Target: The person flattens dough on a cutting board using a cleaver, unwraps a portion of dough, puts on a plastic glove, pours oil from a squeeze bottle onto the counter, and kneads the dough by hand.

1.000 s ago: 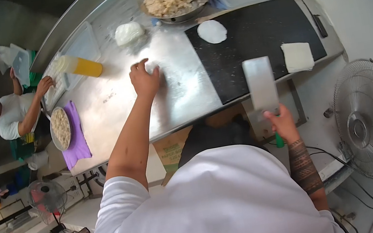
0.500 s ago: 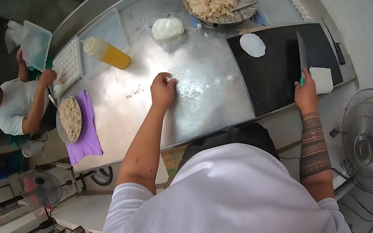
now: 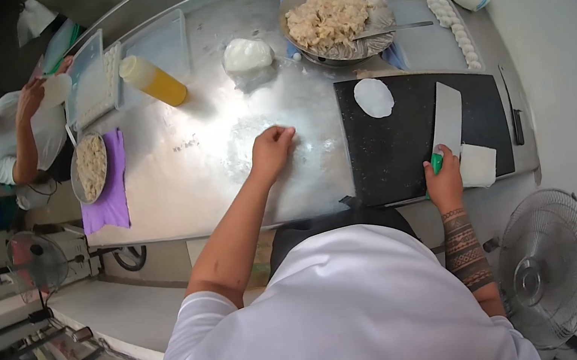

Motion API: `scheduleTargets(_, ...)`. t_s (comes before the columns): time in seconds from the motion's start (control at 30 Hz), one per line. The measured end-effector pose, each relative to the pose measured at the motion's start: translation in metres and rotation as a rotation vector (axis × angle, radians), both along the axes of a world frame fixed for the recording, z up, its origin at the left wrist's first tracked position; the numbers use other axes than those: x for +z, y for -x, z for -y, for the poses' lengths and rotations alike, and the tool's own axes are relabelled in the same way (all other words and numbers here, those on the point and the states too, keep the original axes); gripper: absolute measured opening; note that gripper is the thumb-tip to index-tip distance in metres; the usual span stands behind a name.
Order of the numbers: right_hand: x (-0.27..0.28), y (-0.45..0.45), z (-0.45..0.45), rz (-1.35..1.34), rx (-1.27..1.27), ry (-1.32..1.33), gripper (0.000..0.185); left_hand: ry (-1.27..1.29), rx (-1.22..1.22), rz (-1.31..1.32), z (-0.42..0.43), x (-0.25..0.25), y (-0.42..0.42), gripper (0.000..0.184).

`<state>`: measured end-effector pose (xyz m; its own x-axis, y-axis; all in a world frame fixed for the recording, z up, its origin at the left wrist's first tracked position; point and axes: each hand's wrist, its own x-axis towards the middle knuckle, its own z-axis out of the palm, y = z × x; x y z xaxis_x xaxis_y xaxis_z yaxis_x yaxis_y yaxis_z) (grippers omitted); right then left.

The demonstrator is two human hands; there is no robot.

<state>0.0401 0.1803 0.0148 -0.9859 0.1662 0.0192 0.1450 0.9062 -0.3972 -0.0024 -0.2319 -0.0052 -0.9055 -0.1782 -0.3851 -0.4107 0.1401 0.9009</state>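
Observation:
My right hand grips the green handle of a broad-bladed cleaver. Its flat blade lies over the right part of a black board. Beside that hand, a folded white square, perhaps cloth, rests at the board's near right corner. A thin white dough round is near the board's far left corner. Above the shiny steel table, left of the board, my left hand has its fingers pinched together; anything between them is too small to make out. Farther back sits a wrapped lump of white dough.
A metal bowl of chunky filling holds a long utensil. Right of it, a tray carries small dough balls. An oil bottle and a bowl on purple cloth stand left, near a co-worker. A fan stands lower right.
The cleaver's blade has turned from edge-on to flat-side up, and my right hand has shifted toward me. My left hand has moved right, its fingers drawn together. The co-worker's arms have moved.

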Motion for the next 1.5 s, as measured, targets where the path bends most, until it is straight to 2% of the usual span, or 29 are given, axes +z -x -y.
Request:
scheduleTargets(0.13, -0.005, 0.006, -0.013, 0.004, 0.104, 0.024, 0.059, -0.189, 0.282, -0.206, -0.032, 0.001, 0.031, 0.037)
scheduleTargets(0.23, 0.003, 0.012, -0.017, 0.058, 0.166, 0.056, 0.061, 0.630, 0.111, -0.341, -0.028, -0.010, 0.019, 0.053)
scheduleTargets(0.33, 0.003, 0.016, -0.022, 0.053, 0.215, 0.074, 0.062, 0.913, -0.103, -0.376, -0.033, -0.029, -0.023, 0.058)
scheduleTargets(0.43, 0.011, 0.018, -0.018, 0.087, 0.204, 0.094, 0.060, 1.080, -0.368, -0.337, -0.053, -0.029, -0.080, 0.063)
scheduleTargets(0.53, 0.008, 0.019, -0.024, 0.088, 0.244, 0.108, 0.063, 0.975, -0.630, -0.364, -0.074, -0.016, -0.144, 0.063)
scheduleTargets(0.6, 0.008, 0.021, -0.028, 0.113, 0.267, 0.113, 0.066, 0.811, -0.733, -0.281, -0.075, 0.001, -0.188, 0.060)
scheduleTargets(0.67, 0.008, 0.022, -0.031, 0.126, 0.285, 0.123, 0.068, 0.893, -0.879, -0.327, -0.055, -0.010, -0.247, 0.066)
scheduleTargets(0.73, 0.008, 0.022, -0.033, 0.132, 0.298, 0.135, 0.070, 0.708, -0.912, 0.169, -0.058, 0.019, -0.288, 0.054)
scheduleTargets(0.8, 0.005, 0.021, -0.034, 0.113, 0.316, 0.127, 0.071, 0.677, -0.714, 0.231, -0.049, -0.021, -0.344, 0.036)
scheduleTargets(0.9, 0.008, 0.022, -0.034, 0.130, 0.318, 0.119, 0.072, 0.647, -0.360, 0.591, -0.068, 0.000, -0.336, 0.024)
scheduleTargets(1.0, 0.017, 0.024, -0.032, 0.173, 0.326, 0.124, 0.071, 0.658, -0.181, 0.577, -0.078, -0.007, -0.319, 0.020)
scheduleTargets(1.07, 0.020, 0.023, -0.032, 0.194, 0.322, 0.132, 0.070, 0.428, 0.018, 0.390, -0.075, -0.034, -0.314, 0.015)
scheduleTargets(1.1, 0.019, 0.024, -0.032, 0.196, 0.314, 0.136, 0.070, 0.313, 0.110, 0.291, -0.072, -0.032, -0.301, 0.013)
scheduleTargets(1.2, 0.016, 0.023, -0.030, 0.171, 0.299, 0.130, 0.070, 0.609, -0.122, 0.006, -0.058, -0.008, -0.263, 0.010)
scheduleTargets(1.23, 0.017, 0.022, -0.028, 0.168, 0.286, 0.121, 0.070, 0.634, -0.117, 0.000, -0.053, 0.009, -0.244, 0.010)
scheduleTargets(1.4, 0.004, 0.019, -0.029, 0.085, 0.264, 0.066, 0.067, 0.566, 0.009, -0.163, -0.011, 0.039, -0.152, 0.004)
scheduleTargets(1.5, 0.014, 0.023, -0.027, 0.212, 0.180, 0.133, 0.063, 0.500, -0.010, -0.310, 0.018, 0.036, -0.096, 0.006)
